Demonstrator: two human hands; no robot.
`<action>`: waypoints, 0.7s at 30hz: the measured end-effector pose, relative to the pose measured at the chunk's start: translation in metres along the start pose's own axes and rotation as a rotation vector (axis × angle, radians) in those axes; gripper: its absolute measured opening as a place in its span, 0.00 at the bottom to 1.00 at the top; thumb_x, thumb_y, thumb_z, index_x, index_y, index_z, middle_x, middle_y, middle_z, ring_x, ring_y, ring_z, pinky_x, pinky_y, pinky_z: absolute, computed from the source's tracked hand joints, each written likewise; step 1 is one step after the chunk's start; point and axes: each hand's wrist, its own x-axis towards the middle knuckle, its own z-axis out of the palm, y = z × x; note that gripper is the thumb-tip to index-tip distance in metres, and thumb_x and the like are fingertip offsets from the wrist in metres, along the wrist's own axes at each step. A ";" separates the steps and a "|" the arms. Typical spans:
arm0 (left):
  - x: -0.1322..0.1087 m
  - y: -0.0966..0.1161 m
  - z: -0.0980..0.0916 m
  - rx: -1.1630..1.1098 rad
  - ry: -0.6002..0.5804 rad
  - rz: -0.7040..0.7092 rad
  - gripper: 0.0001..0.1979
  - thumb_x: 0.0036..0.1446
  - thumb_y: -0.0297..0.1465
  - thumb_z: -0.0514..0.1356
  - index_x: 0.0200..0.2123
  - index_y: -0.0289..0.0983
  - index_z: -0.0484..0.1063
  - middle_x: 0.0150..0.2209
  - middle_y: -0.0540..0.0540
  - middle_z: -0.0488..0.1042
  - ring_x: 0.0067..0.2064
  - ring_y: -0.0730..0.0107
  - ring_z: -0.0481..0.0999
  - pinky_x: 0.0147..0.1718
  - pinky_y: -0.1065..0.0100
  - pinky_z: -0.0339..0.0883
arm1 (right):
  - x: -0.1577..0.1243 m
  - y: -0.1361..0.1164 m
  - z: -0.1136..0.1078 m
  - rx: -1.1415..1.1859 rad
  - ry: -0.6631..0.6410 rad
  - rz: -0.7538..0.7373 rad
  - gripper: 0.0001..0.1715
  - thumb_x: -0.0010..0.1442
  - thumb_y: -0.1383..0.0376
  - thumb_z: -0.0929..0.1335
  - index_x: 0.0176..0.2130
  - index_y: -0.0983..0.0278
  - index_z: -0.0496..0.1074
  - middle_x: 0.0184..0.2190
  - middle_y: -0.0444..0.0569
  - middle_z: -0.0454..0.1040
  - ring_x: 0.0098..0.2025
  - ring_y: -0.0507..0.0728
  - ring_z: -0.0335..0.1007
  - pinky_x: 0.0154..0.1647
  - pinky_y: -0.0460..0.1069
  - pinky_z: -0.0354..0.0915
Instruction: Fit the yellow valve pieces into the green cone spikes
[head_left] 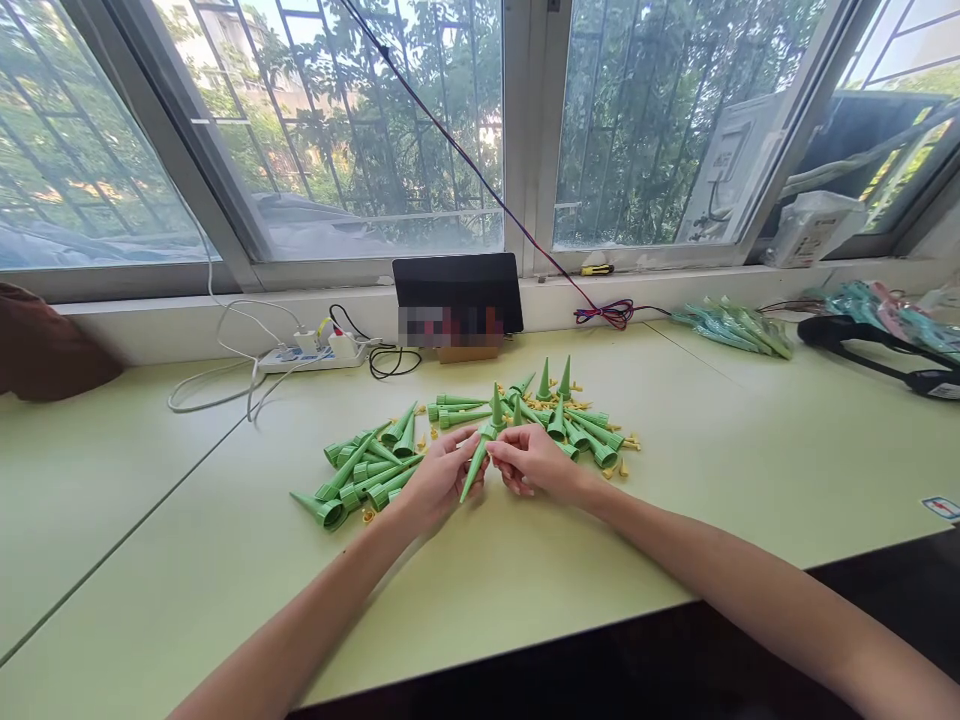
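Observation:
My left hand (442, 475) is closed round a green plastic plant watering spike (475, 468), whose pointed tip slants down toward me. Right beside it, my right hand (536, 458) has its fingertips pinched together against the spike's side. Whatever small thing those fingers hold, if any, is hidden. A pile of similar green spikes (352, 470) lies left of my left hand. More spikes (596, 440) lie behind and to the right of my right hand, and a few stand upright on their wide ends. Small yellow plastic pieces (624, 468) are scattered among them.
Behind the spikes a dark tablet (457, 290) leans on a stand by the window. A white power strip (315, 357) with cables sits at the back left. Bagged bundles (735, 325) and a black headband-like device (877, 350) lie at the back right.

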 end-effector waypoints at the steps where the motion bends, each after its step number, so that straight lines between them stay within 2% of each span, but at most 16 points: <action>1: 0.000 0.000 0.000 -0.003 -0.003 -0.001 0.18 0.52 0.41 0.69 0.35 0.35 0.68 0.22 0.54 0.67 0.18 0.80 0.62 0.13 0.77 0.58 | 0.000 0.000 0.000 0.000 -0.001 -0.001 0.21 0.59 0.54 0.70 0.24 0.64 0.65 0.17 0.38 0.65 0.14 0.47 0.59 0.11 0.42 0.52; 9: 0.000 -0.003 -0.002 0.017 -0.003 0.001 0.19 0.52 0.43 0.68 0.37 0.35 0.68 0.22 0.54 0.67 0.18 0.80 0.63 0.14 0.76 0.58 | -0.001 -0.004 0.002 -0.012 0.004 0.018 0.19 0.59 0.55 0.69 0.24 0.64 0.66 0.16 0.38 0.65 0.14 0.47 0.60 0.11 0.42 0.53; 12: 0.000 -0.002 -0.001 0.073 0.034 0.035 0.22 0.51 0.45 0.68 0.40 0.36 0.69 0.23 0.54 0.69 0.19 0.79 0.64 0.16 0.76 0.59 | -0.001 -0.003 0.001 -0.044 0.009 0.012 0.18 0.60 0.56 0.68 0.25 0.64 0.66 0.16 0.38 0.66 0.13 0.47 0.60 0.11 0.42 0.55; 17: 0.000 -0.003 -0.002 0.391 0.075 0.205 0.25 0.56 0.48 0.63 0.47 0.35 0.69 0.20 0.56 0.66 0.18 0.77 0.62 0.16 0.74 0.58 | -0.001 0.002 0.001 -0.190 0.051 -0.012 0.13 0.62 0.58 0.66 0.29 0.63 0.66 0.17 0.38 0.67 0.13 0.48 0.61 0.12 0.43 0.58; 21: 0.000 -0.007 -0.002 0.663 0.125 0.295 0.19 0.63 0.42 0.55 0.51 0.35 0.68 0.20 0.56 0.65 0.17 0.76 0.63 0.19 0.72 0.57 | -0.004 0.003 0.000 -0.330 0.046 -0.069 0.11 0.64 0.59 0.64 0.32 0.62 0.67 0.17 0.39 0.68 0.14 0.50 0.63 0.13 0.44 0.60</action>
